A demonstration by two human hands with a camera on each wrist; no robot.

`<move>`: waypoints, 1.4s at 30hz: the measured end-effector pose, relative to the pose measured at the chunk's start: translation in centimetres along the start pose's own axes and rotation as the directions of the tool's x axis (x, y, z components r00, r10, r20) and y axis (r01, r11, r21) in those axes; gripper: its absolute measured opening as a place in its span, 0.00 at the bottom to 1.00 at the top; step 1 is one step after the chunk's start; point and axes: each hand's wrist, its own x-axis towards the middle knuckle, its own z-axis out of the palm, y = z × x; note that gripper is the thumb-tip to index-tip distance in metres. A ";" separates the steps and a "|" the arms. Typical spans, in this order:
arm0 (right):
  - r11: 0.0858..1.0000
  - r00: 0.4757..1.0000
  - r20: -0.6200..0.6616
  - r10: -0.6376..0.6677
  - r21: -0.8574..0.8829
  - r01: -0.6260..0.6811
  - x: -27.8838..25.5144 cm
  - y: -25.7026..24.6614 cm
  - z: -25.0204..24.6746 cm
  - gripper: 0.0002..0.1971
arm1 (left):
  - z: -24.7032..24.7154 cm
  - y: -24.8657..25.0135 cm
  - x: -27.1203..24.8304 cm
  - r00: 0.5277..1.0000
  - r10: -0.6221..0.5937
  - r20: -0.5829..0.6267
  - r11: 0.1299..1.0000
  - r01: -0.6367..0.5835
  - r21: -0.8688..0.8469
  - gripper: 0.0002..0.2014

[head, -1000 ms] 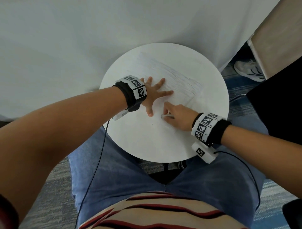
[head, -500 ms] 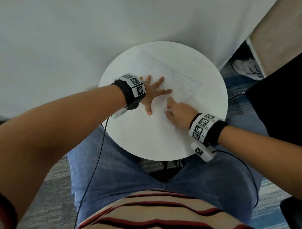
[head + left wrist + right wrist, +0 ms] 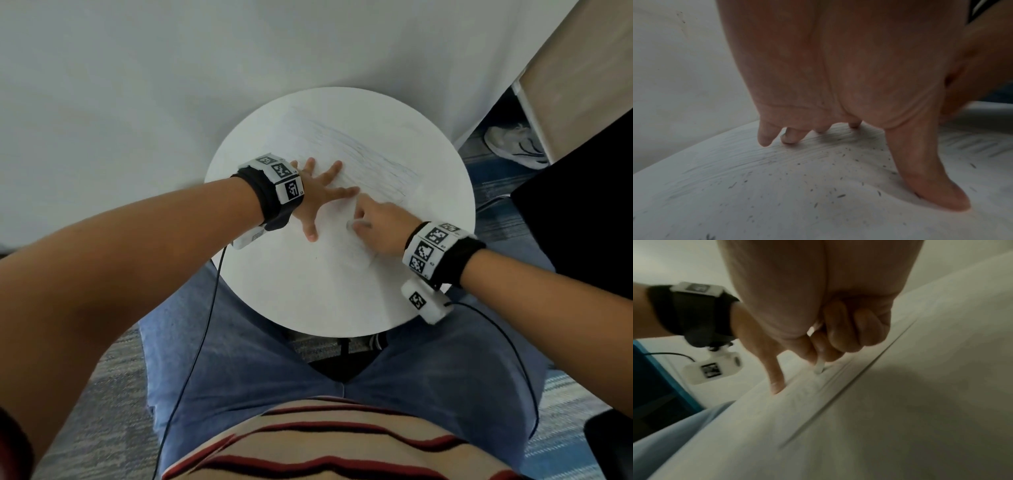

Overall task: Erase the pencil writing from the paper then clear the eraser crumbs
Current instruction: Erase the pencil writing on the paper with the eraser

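Near the paper's (image 3: 346,154) edge, right hand (image 3: 380,228) pinches eraser (image 3: 819,367).

1. The tabletop (image 3: 308,301) is showing a smooth, matt white finish.
2. The paper (image 3: 383,171) is lying thin and matt, carrying grey pencil strokes.
3. Eraser crumbs (image 3: 840,196) are looking like dark, dry specks scattered on the paper's surface.
4. The eraser (image 3: 819,366) is appearing as pale, slightly translucent rubber.
5. The wrist bands (image 3: 455,263) are looking like black cloth carrying white matt plastic blocks.
6. The trousers (image 3: 257,370) are showing as blue denim cloth.
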 end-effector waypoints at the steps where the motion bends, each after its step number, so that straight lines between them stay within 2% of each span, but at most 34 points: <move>1: 1.000 0.998 -0.058 0.022 -0.019 -0.023 0.0 0.0 0.0 0.08 | 0.0 0.0 0.0 1.000 0.000 -0.001 1.000 0.000 -0.005 0.64; 2: 0.999 0.997 -0.080 0.004 -0.051 -0.009 -0.2 -0.1 0.4 0.09 | 0.0 0.0 0.1 1.000 0.003 -0.003 1.000 -0.003 -0.005 0.64; 3: 0.996 0.998 -0.049 -0.038 -0.083 0.034 -0.6 -0.5 1.1 0.10 | 0.0 0.0 0.2 1.000 0.009 -0.004 1.000 -0.009 0.002 0.65; 5: 0.991 0.989 0.073 -0.125 -0.030 0.127 -1.7 -1.3 2.4 0.09 | 0.1 -0.6 0.3 1.000 0.028 -0.007 0.999 -0.028 0.021 0.65; 7: 0.990 0.989 0.094 -0.118 0.085 0.110 -1.8 -1.2 2.5 0.08 | 0.5 -1.5 0.2 0.999 0.040 -0.005 0.999 -0.040 0.010 0.65; 9: 0.984 0.997 0.036 -0.069 0.169 0.062 -1.1 -0.9 1.9 0.09 | 1.1 -2.3 -0.1 0.999 0.034 -0.005 0.999 -0.035 -0.026 0.65; 11: 0.976 0.998 0.020 -0.053 0.213 0.048 -0.8 -0.8 1.5 0.10 | 1.5 -2.6 -0.2 0.999 0.038 -0.016 0.995 -0.040 -0.087 0.64; 14: 0.966 0.996 0.064 -0.069 0.255 0.050 -0.5 -1.3 1.7 0.11 | 1.8 -2.4 0.0 0.998 0.040 -0.058 0.985 -0.049 -0.165 0.61; 16: 0.982 0.997 0.060 -0.044 0.186 0.032 0.1 -1.6 1.2 0.11 | 1.8 -2.2 0.1 0.996 0.033 -0.081 0.984 -0.046 -0.169 0.61; 20: 1.000 0.997 -0.079 -0.004 -0.008 0.003 0.4 -1.7 0.5 0.13 | 1.7 -2.2 0.4 0.994 0.035 -0.101 0.983 -0.052 -0.175 0.61; 24: 0.975 0.985 0.074 -0.154 -0.154 0.163 -1.2 -3.1 1.7 0.14 | 1.7 -2.3 0.4 0.994 0.045 -0.102 0.980 -0.064 -0.190 0.61; 25: 0.975 0.990 0.056 -0.133 -0.171 0.140 -0.9 -2.8 1.2 0.15 | 1.8 -2.2 0.4 0.994 0.045 -0.102 0.980 -0.064 -0.191 0.61; 28: 0.980 0.993 -0.115 -0.025 -0.199 0.002 0.1 -1.8 0.2 0.17 | 1.9 -2.3 0.6 0.993 0.040 -0.107 0.978 -0.061 -0.202 0.61; 29: 0.972 0.993 -0.112 -0.042 -0.235 0.015 -0.2 -2.0 0.6 0.16 | 1.8 -2.4 0.5 0.993 0.038 -0.108 0.977 -0.059 -0.203 0.61; 32: 0.958 0.986 0.092 -0.142 -0.239 0.160 -1.9 -2.9 2.4 0.15 | 1.8 -2.1 0.5 0.993 0.051 -0.102 0.979 -0.070 -0.193 0.61; 33: 0.960 0.981 0.123 -0.150 -0.220 0.175 -1.9 -2.8 2.3 0.15 | 1.8 -2.1 0.5 0.993 0.056 -0.104 0.979 -0.075 -0.192 0.61; 34: 0.966 0.986 0.098 -0.132 -0.210 0.150 -1.3 -2.3 1.8 0.15 | 1.9 -2.2 0.6 0.993 0.056 -0.107 0.978 -0.076 -0.192 0.61; 37: 0.977 0.995 -0.089 -0.038 -0.213 0.019 -0.1 -1.5 0.8 0.15 | 1.9 -2.3 0.4 0.994 0.042 -0.105 0.978 -0.062 -0.201 0.61; 38: 0.967 0.994 -0.095 -0.052 -0.255 0.026 -0.5 -1.7 1.2 0.15 | 1.8 -2.2 0.4 0.994 0.041 -0.102 0.978 -0.061 -0.201 0.61; 40: 0.945 0.993 0.028 -0.116 -0.305 0.120 -1.7 -2.5 2.2 0.15 | 1.6 -2.1 0.5 0.994 0.050 -0.098 0.978 -0.068 -0.196 0.61; 42: 0.945 0.978 0.153 -0.143 -0.274 0.181 -2.1 -2.8 2.0 0.16 | 1.6 -2.1 0.5 0.994 0.055 -0.099 0.977 -0.074 -0.201 0.61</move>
